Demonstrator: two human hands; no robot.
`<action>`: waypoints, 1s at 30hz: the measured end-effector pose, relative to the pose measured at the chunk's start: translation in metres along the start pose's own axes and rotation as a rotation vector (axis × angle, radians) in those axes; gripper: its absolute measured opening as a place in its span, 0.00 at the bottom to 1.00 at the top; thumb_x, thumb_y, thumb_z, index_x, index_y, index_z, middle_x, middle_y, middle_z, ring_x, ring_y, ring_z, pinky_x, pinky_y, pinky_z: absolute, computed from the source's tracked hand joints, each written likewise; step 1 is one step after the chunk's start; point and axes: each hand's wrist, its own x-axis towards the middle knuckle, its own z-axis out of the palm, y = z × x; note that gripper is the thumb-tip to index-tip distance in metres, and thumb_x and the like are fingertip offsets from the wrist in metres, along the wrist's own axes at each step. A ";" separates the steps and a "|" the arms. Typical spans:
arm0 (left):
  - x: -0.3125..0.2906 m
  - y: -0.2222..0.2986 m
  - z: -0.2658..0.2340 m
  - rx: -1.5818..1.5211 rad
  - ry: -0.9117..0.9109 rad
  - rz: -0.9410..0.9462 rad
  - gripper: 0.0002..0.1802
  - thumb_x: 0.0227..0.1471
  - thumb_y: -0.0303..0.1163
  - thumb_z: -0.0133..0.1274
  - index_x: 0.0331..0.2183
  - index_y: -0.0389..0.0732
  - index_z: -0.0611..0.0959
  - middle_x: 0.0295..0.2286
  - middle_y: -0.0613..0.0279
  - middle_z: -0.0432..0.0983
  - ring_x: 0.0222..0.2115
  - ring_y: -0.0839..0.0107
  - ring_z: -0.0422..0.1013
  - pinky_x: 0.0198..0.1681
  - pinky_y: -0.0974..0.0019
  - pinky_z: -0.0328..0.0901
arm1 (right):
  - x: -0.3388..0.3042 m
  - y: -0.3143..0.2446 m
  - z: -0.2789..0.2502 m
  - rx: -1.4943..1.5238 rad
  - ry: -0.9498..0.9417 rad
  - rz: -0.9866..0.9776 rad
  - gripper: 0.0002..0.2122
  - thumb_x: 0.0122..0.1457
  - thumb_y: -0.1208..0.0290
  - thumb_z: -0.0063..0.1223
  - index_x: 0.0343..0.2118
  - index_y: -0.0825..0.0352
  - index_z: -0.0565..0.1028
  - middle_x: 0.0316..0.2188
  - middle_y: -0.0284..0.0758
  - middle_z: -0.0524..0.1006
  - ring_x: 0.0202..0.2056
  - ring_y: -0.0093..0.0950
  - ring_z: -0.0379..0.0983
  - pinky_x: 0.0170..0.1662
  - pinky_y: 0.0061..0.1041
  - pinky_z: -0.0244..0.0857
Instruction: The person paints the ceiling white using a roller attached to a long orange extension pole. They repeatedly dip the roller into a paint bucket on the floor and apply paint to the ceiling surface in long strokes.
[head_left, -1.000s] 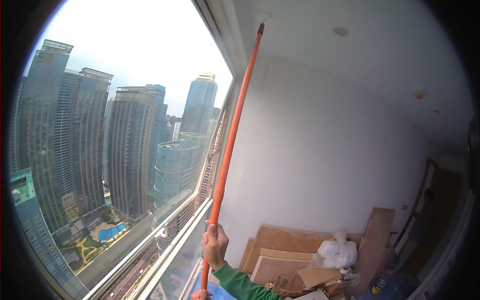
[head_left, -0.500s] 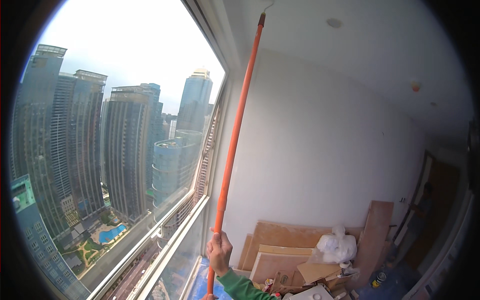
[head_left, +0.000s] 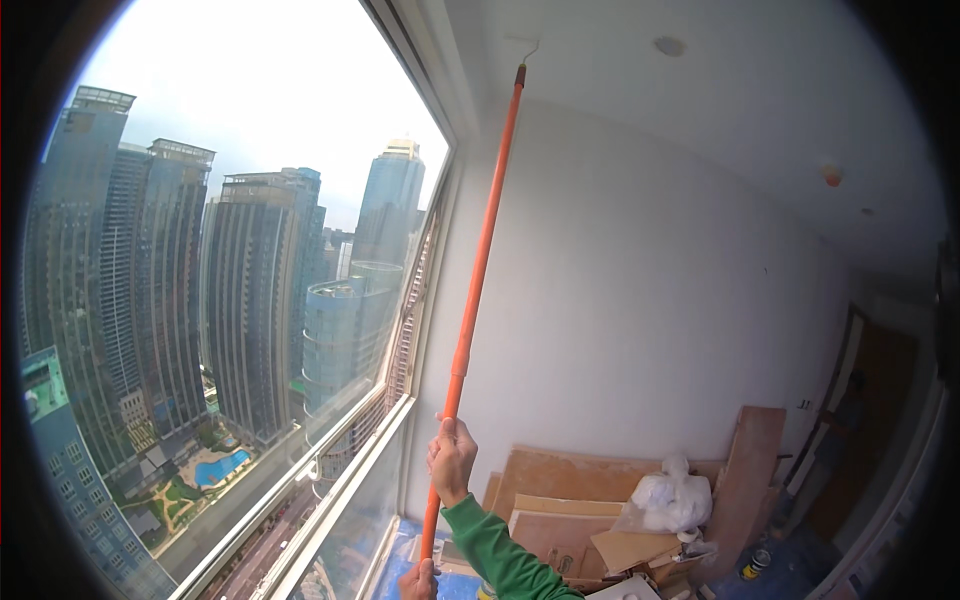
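A long orange extension pole (head_left: 481,260) slants up from the lower middle to the ceiling. At its top a bent wire frame carries a pale paint roller (head_left: 521,41), which lies against or very near the white ceiling (head_left: 620,70) and hardly stands out from it. My right hand (head_left: 453,460), in a green sleeve, is wrapped round the lower pole just under its joint. Below it, at the bottom edge, my left hand (head_left: 419,581) grips the pole's lower part. That hand is partly cut off by the frame.
Left of the pole runs a large window (head_left: 330,470) above a city. Wooden boards (head_left: 570,475) lean on the far wall, with a white plastic bag (head_left: 675,500) and clutter before them. A can (head_left: 757,563) stands on blue sheeting. A dim person (head_left: 846,410) is by the doorway.
The roller and pole top have come lower in the picture, toward the far wall. Both my hands have risen in view with the pole, and more of my left hand shows.
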 end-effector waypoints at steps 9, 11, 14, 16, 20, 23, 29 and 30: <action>0.057 0.024 0.024 -0.032 -0.062 -0.031 0.31 0.64 0.51 0.44 0.21 0.34 0.78 0.10 0.72 0.60 0.10 0.81 0.57 0.14 0.72 0.50 | 0.077 0.004 -0.004 -0.074 0.047 -0.029 0.19 0.70 0.57 0.38 0.46 0.71 0.70 0.15 0.25 0.61 0.12 0.15 0.55 0.13 0.18 0.50; 0.069 0.028 0.029 -0.072 -0.060 -0.071 0.30 0.63 0.50 0.47 0.21 0.33 0.79 0.10 0.73 0.61 0.11 0.82 0.57 0.14 0.73 0.50 | 0.091 -0.002 -0.001 -0.088 0.054 -0.020 0.18 0.70 0.58 0.38 0.46 0.71 0.70 0.15 0.25 0.61 0.12 0.15 0.55 0.13 0.18 0.50; 0.085 0.044 0.039 -0.041 -0.065 -0.077 0.30 0.63 0.51 0.47 0.21 0.33 0.79 0.11 0.73 0.60 0.12 0.82 0.57 0.15 0.72 0.49 | 0.112 -0.010 -0.001 -0.091 0.063 0.000 0.19 0.70 0.58 0.38 0.45 0.72 0.70 0.15 0.25 0.61 0.12 0.15 0.55 0.13 0.20 0.49; 0.096 0.050 0.046 -0.051 -0.075 -0.052 0.31 0.63 0.51 0.47 0.21 0.34 0.78 0.11 0.73 0.59 0.12 0.82 0.56 0.16 0.71 0.50 | 0.127 -0.015 0.000 -0.100 0.073 -0.005 0.18 0.69 0.58 0.39 0.42 0.72 0.71 0.15 0.26 0.62 0.12 0.16 0.56 0.13 0.19 0.50; 0.118 0.061 0.062 -0.046 -0.078 -0.069 0.31 0.62 0.53 0.47 0.21 0.34 0.78 0.11 0.73 0.59 0.12 0.83 0.56 0.15 0.71 0.50 | 0.157 -0.024 -0.002 -0.125 0.099 -0.027 0.17 0.68 0.59 0.40 0.37 0.70 0.72 0.15 0.27 0.63 0.13 0.16 0.58 0.12 0.20 0.52; 0.131 0.075 0.072 -0.082 -0.084 -0.107 0.32 0.61 0.55 0.48 0.21 0.33 0.78 0.10 0.73 0.59 0.11 0.83 0.56 0.14 0.72 0.50 | 0.174 -0.032 0.002 -0.159 0.075 -0.004 0.18 0.69 0.58 0.37 0.39 0.71 0.70 0.15 0.27 0.61 0.11 0.17 0.55 0.13 0.21 0.50; 0.143 0.090 0.087 -0.084 -0.089 -0.094 0.33 0.61 0.56 0.48 0.21 0.33 0.77 0.10 0.74 0.58 0.10 0.83 0.55 0.13 0.73 0.48 | 0.196 -0.041 -0.004 -0.185 0.057 -0.028 0.18 0.68 0.59 0.34 0.42 0.73 0.68 0.14 0.26 0.59 0.11 0.17 0.53 0.14 0.21 0.50; 0.142 0.092 0.088 -0.087 -0.094 -0.095 0.33 0.61 0.56 0.48 0.21 0.33 0.77 0.10 0.74 0.58 0.10 0.83 0.55 0.13 0.73 0.49 | 0.196 -0.044 -0.003 -0.192 0.060 -0.030 0.18 0.68 0.59 0.34 0.42 0.74 0.68 0.14 0.26 0.59 0.11 0.17 0.53 0.14 0.21 0.50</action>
